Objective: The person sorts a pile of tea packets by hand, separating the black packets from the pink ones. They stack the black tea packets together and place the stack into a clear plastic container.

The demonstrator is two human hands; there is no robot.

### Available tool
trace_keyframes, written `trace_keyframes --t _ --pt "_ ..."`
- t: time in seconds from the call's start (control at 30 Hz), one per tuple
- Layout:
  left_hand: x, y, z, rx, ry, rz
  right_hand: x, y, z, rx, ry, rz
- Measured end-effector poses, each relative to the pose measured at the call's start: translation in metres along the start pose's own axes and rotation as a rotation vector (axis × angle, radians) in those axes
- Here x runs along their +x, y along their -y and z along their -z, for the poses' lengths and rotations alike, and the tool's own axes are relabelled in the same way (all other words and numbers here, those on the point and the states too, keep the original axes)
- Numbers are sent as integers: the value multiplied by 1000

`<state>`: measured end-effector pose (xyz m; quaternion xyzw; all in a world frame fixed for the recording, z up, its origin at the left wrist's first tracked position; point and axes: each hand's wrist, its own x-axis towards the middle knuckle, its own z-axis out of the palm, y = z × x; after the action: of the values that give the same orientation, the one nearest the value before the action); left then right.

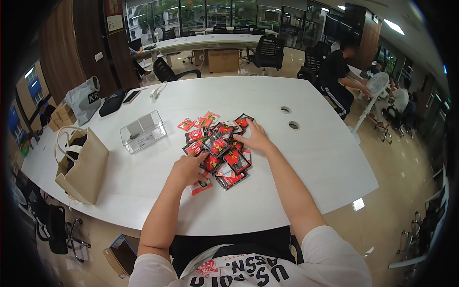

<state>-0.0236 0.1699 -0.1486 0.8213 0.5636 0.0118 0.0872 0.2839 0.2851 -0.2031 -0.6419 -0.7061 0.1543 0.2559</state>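
Note:
A loose heap of small red and black packets [217,145] lies on the white table [248,205], with several lighter red packets [206,119] at its far edge. My left hand [189,170] rests against the heap's near left side, fingers apart over the packets. One red packet [201,187] lies just below that hand. On the heap's right side, my right hand [255,137] touches the packets with its fingers spread. Neither hand has a packet lifted. The packets overlap, so the lower ones are partly hidden.
Left of the heap stands a clear plastic holder [143,132]. Farther left are a cream tote bag [83,165], a grey bag [84,99], a black pouch [113,103] and a phone [131,97]. A person [337,76] sits beyond the table's right side near a white fan [377,85].

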Motion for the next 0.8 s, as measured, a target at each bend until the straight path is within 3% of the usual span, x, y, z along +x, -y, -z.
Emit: trace_keyframes --t 0.2,0.3,0.33,0.43,0.57,0.7,0.8 --pt "8 20 9 -263 -29 -55 -11 21 -2 -43 222 74" --pt "10 28 20 -405 17 -29 -7 21 25 211 591 112" --pt "16 45 13 -488 41 -72 -12 22 33 124 614 116" --pt "-1 52 27 -260 40 47 -23 31 47 -110 673 120" --pt "6 59 13 16 225 183 -46 68 46 -363 661 20" --pt "10 40 4 -40 93 162 -58 94 38 -426 595 42" --pt "19 43 -3 -179 -4 109 -50 89 32 -305 575 132"
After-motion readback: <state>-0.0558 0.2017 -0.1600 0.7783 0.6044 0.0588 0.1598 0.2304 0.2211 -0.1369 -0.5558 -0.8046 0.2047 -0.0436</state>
